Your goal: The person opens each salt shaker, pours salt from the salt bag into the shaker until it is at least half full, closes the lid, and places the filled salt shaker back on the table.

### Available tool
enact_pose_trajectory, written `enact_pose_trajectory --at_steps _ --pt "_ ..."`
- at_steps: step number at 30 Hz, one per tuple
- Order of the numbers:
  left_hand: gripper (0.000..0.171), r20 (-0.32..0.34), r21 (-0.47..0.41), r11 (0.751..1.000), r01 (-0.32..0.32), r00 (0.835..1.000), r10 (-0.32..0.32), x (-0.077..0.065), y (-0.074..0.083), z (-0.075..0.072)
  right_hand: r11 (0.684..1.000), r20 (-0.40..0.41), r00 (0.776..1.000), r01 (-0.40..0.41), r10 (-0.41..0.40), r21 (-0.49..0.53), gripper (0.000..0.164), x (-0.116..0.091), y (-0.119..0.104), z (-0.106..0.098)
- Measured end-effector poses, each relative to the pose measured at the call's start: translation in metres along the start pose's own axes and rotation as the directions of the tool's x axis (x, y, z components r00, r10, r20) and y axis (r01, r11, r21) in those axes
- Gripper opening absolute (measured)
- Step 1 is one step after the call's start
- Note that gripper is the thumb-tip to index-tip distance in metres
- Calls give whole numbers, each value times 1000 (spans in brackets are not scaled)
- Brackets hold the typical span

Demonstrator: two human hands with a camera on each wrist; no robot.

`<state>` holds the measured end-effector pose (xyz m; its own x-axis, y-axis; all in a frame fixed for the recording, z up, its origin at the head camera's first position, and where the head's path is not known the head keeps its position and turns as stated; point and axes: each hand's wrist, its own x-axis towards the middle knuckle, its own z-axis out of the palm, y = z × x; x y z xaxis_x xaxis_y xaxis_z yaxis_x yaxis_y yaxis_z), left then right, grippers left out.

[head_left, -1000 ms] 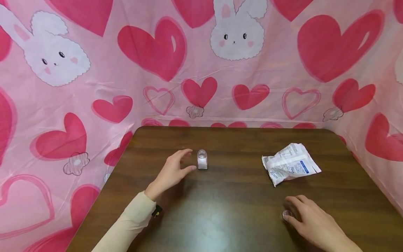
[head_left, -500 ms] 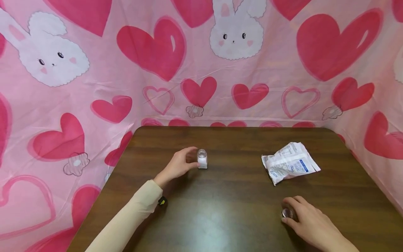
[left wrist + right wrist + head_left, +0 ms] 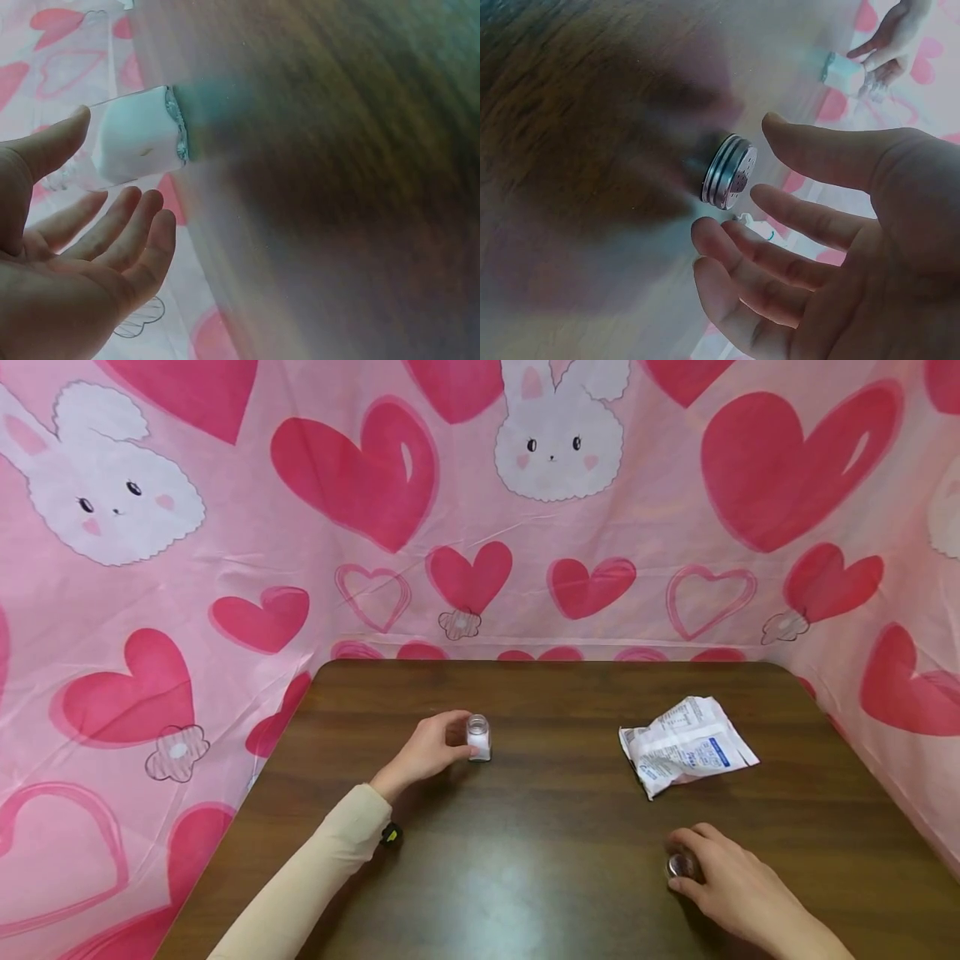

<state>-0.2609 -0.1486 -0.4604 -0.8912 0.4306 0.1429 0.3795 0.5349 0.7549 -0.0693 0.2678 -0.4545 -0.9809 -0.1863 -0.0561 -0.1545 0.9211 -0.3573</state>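
Note:
A small lidless glass shaker jar (image 3: 478, 740), part filled with white grains, stands upright on the table. My left hand (image 3: 429, 748) holds it lightly from the left, with the thumb on its near side and the index finger by its neck. The left wrist view shows the same jar (image 3: 139, 139), the other fingers loosely bent below it. At the front right, a round metal shaker lid (image 3: 730, 172) with small holes lies on the table. Around it my right hand (image 3: 738, 887) is spread, thumb and fingers bent but apart from the lid in the right wrist view.
A crumpled white packet (image 3: 686, 747) with printed text and a blue label lies at the right rear of the brown wooden table (image 3: 555, 818). Pink cloth (image 3: 450, 510) with hearts and rabbits hangs behind the table and at its sides.
My left hand has moved right and closed in on the jar, its thumb now against the glass. The right hand stays around the lid with barely any movement.

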Motion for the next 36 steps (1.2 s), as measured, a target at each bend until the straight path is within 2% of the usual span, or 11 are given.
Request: enact_pose_trajectory --at_steps 7,13,36 --pt "56 12 -4 1000 7 1000 -7 -1 -2 5 1000 44 999 -17 17 -4 40 2 -1 2" --pt "55 27 -9 1000 12 1000 -11 0 -6 6 1000 60 998 10 -10 8 38 3 -1 6" --pt "52 38 -53 998 17 999 -15 7 -6 6 996 62 994 84 -85 9 39 7 0 4"
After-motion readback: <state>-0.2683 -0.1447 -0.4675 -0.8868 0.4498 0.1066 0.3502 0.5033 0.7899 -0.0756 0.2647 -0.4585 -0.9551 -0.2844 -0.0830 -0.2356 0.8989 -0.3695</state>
